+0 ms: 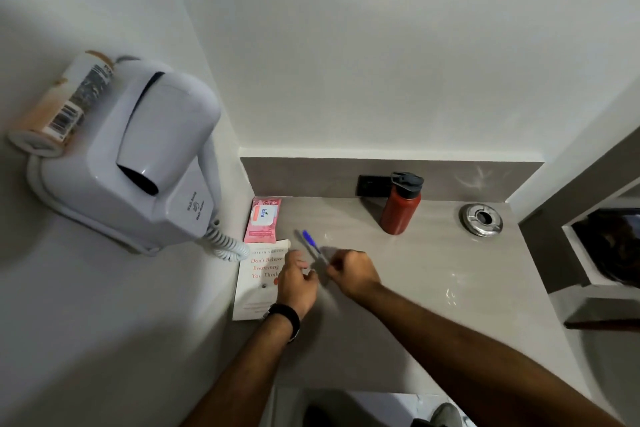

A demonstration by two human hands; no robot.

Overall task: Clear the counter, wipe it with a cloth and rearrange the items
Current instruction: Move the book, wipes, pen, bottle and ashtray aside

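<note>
A grey stone-look counter (433, 305) runs along a white wall. On its far left corner lies a flat pink pack of wet wipes (262, 220) with a white and blue label, face up. Just in front of it lies a white paperback book (254, 282) with red title lettering, against the left wall. A blue-capped ballpoint pen (313, 246) is tilted above the surface beside the book, cap end pointing away. A red metal bottle (400, 206) with a dark grey lid stands upright near the back. Right of it sits a round shiny steel ashtray (481, 219).
</note>
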